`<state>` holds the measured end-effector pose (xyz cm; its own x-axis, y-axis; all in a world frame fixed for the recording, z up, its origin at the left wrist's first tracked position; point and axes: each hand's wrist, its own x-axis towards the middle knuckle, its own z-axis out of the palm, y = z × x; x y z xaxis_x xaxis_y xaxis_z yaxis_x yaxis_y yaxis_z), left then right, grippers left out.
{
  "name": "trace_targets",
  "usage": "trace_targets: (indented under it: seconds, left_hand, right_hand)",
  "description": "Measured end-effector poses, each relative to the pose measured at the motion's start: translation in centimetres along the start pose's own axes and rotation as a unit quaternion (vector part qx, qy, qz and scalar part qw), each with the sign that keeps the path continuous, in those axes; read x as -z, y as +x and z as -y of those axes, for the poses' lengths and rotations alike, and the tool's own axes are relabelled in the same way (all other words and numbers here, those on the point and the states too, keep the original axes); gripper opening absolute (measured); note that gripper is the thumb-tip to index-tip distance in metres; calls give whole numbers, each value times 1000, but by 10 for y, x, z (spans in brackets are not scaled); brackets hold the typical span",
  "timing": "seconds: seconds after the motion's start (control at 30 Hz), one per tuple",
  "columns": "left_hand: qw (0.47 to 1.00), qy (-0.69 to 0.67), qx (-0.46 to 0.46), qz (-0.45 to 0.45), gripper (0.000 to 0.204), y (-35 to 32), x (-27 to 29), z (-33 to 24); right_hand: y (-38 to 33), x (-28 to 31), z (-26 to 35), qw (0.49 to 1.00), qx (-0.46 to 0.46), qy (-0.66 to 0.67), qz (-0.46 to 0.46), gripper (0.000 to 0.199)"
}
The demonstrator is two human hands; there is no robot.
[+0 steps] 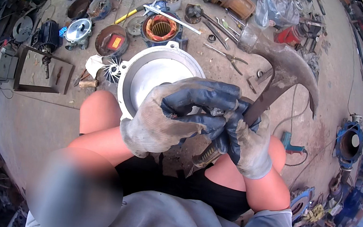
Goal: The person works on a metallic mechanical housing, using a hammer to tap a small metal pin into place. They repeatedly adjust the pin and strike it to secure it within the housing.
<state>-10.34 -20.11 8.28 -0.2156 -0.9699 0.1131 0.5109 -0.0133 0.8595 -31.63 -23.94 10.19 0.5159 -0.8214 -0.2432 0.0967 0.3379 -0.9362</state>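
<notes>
Fingers [208,91] of our left hand [155,114], in a pale glove with dark coating, bend forward with their tips drawn near the thumb; we cannot tell whether they pinch something small. They meet our right hand [250,146], gloved likewise, whose fingers are wrapped around the shaft of a claw hammer [288,71]. Its head is raised beyond our hands, the claw curving to the right, and its grip end slants down over our lap.

Partly hidden behind our left hand is a round white metal housing [125,81], its broad hollow facing up, near our left knee [99,110]. Just left of it we see a finned wheel [112,70] on the floor [28,122]. Farther ahead are a rusty bowl [109,30] holding a red box [116,42], and a motor body with orange windings [170,22], a silver caliper [187,24] reaching across its far side. Pliers [229,57] lie open to the right of these. Near our right knee [278,150] rests a teal power tool [287,142].
</notes>
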Motion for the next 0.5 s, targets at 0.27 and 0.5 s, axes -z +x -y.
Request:
trace_targets:
  seconds: [0.27,0.5]
  left_hand:
    - [999,1,22,-32,41,-10,2,-6]
    - [990,120,37,-68,41,-20,5,-11]
  right_hand:
    - [0,-10,-2,1000,13,-23,-4,37]
    - [-5,-11,-12,995,-53,70,50,45]
